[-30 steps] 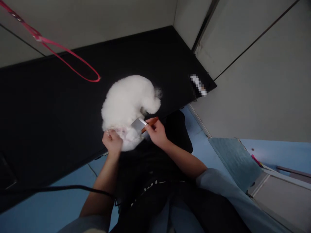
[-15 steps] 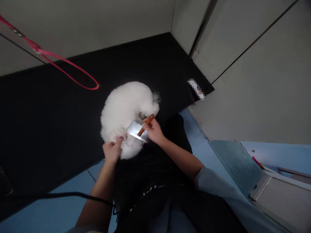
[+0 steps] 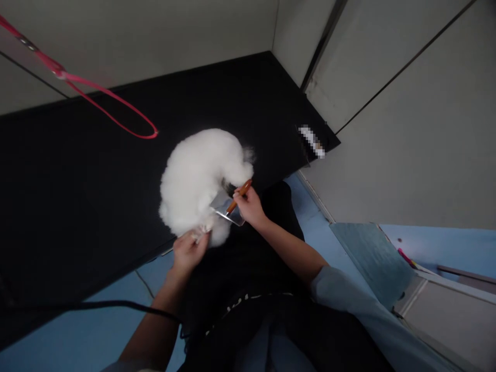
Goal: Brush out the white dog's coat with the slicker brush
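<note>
Apparently mid-brushing, the left hand (image 3: 189,251) pinches white fur (image 3: 199,178), the right hand (image 3: 251,207) grips a brush (image 3: 231,206), and another stroke calls for steady tension.

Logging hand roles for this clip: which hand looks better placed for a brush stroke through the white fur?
Probably the right hand: it holds the brush, close to the white fur. The left hand seems occupied, gripping fur.

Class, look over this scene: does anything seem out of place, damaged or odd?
Yes: a blocky, pixelated patch near the right end of the black table obscures whatever is there. Nothing looks spilled or damaged around the white animal.
</note>
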### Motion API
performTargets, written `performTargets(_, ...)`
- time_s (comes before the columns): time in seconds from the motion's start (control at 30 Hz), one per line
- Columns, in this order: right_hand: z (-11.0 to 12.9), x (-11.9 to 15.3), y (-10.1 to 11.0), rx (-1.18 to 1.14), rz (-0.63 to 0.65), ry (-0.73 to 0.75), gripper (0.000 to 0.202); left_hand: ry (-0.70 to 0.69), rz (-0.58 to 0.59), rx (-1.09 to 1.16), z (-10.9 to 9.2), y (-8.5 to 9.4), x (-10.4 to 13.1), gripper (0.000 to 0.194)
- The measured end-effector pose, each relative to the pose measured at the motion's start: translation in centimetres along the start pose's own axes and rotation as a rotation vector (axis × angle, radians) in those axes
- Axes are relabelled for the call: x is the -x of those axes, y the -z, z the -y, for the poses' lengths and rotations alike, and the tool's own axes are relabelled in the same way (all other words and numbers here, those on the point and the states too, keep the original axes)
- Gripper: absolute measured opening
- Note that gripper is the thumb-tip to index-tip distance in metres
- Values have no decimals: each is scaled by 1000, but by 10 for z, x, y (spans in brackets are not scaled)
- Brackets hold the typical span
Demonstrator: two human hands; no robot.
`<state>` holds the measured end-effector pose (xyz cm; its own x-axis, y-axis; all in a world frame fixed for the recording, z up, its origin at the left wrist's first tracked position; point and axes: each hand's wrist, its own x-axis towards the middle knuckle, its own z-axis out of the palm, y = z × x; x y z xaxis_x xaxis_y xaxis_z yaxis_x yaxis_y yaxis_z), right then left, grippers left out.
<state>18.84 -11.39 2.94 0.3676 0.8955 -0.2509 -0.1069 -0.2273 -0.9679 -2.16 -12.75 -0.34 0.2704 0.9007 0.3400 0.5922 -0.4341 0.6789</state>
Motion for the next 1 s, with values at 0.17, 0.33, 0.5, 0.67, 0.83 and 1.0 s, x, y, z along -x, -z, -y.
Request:
performTargets(0.17,0,11,9,14,57,37,17,-244,-12,-80,3,-5,8,21)
performTargets(0.33,0,16,15,40,-75,81,17,-246,-44,-96,10,-5,10,19)
performTargets(0.5,-1,16,13,47,-69,9,14,-231,-26,-72,12,-4,11,19)
performTargets(0.67,-1,12,11,8,53,65,15,-129,-60,-59,8,-8,14,23)
performTargets(0.83,-1,13,9,-19,-119,39,14,-19,-41,13,5,-15,20,26)
performTargets(1.0,2,17,7,-29,-33,-58,14,290,-209,108,-3,-22,20,31)
